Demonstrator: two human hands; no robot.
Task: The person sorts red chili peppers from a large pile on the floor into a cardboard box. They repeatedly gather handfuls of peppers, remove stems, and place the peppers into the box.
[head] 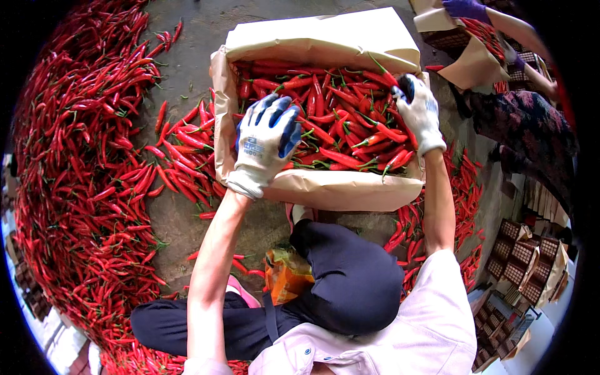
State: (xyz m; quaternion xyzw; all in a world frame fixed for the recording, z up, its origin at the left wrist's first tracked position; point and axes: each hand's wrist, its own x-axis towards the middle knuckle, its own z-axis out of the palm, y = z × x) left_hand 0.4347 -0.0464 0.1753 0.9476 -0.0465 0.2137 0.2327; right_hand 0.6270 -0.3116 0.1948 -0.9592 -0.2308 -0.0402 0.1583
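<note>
Before me stands a box lined with brown paper (pixel 342 190), filled with red chili peppers (pixel 323 108). My left hand (pixel 267 136), in a white knit glove with blue coating, lies palm down over the peppers at the box's left side. Its fingers are slightly apart, and the underside is hidden. At the right back corner, my right hand (pixel 418 110) wears a matching glove, fingers curled beside the paper wall. One red chili pepper (pixel 385 75) slants up with its lower end against those fingers; whether they grip it is unclear.
A large heap of red chili peppers (pixel 93 178) covers the floor at left, and more peppers (pixel 461 187) lie at right. An orange plastic bag (pixel 286 276) sits by my leg. Another person's purple-gloved hand (pixel 466 9) is above a paper-lined crate (pixel 473 65). Brown crates (pixel 520 262) stand at lower right.
</note>
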